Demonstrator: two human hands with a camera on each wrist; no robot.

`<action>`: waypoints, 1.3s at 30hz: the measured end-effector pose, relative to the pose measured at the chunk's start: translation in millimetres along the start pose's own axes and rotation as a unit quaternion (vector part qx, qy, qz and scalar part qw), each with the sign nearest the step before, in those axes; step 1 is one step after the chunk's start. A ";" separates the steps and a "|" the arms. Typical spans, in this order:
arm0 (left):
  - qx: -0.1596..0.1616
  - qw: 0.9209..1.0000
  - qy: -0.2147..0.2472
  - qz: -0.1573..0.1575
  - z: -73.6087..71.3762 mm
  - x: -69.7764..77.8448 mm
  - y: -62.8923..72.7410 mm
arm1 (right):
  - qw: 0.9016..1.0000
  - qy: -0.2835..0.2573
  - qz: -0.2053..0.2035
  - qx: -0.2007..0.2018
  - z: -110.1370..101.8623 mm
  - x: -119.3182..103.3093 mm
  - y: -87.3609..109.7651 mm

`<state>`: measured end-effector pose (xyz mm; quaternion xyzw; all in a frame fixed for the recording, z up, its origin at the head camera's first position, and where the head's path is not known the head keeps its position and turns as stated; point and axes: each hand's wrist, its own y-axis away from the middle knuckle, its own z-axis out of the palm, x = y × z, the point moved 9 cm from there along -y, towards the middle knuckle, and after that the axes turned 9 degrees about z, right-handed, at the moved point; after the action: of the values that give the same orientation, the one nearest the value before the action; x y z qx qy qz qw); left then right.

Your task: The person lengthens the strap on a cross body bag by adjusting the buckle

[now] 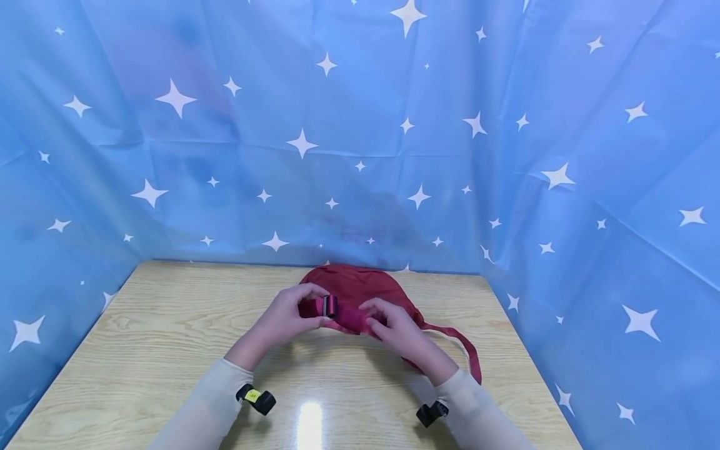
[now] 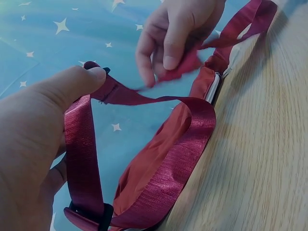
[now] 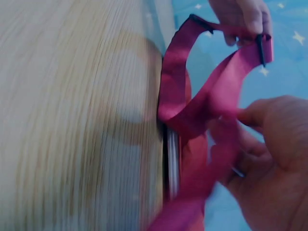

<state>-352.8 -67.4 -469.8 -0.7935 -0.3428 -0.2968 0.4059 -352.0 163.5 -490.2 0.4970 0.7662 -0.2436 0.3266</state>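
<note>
A dark red fabric bag (image 1: 362,284) with a zipper (image 3: 172,159) lies at the back of the table. My left hand (image 1: 285,317) pinches its wide red strap (image 2: 178,163) beside a black strap buckle (image 1: 330,306), thumb over the webbing. From there the strap hangs in a loop, and a second black buckle (image 2: 98,219) sits lower on it in the left wrist view. To the right, my right hand (image 1: 398,328) pinches another stretch of the strap between thumb and fingers, blurred in the right wrist view.
A loop of strap (image 1: 472,356) trails from the bag's right end onto the wooden table (image 1: 169,331). Behind the table and along both sides hangs a blue curtain (image 1: 360,125) with white stars. Small black cameras (image 1: 432,414) are worn on both wrists.
</note>
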 end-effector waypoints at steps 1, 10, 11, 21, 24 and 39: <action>0.000 1.000 0.000 0.001 0.2 0.3 -0.2 | 1.000 0.003 0.005 -0.011 3.8 -1.0 -0.2; -0.001 1.000 -0.004 0.009 2.1 0.8 -1.3 | 0.998 -0.041 0.005 -0.040 24.3 -19.5 -10.6; -0.001 1.000 -0.005 0.009 2.3 0.9 -1.3 | 0.998 -0.049 0.000 -0.036 24.6 -22.8 -12.1; 0.000 1.000 -0.003 0.014 2.2 2.6 -1.8 | 0.996 -0.087 -0.006 0.004 15.6 -27.6 -13.0; 0.001 1.000 0.000 0.010 1.0 1.2 -1.3 | 0.997 -0.071 0.001 0.013 10.2 -22.4 -10.8; -0.029 0.998 -0.026 0.043 9.1 5.6 -4.9 | 0.998 -0.045 -0.013 -0.030 17.1 -29.1 -10.1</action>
<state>-351.6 -55.9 -468.0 -0.8262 -0.3099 -0.2681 0.3867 -348.4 130.2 -479.6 0.4658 0.7639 -0.2464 0.3724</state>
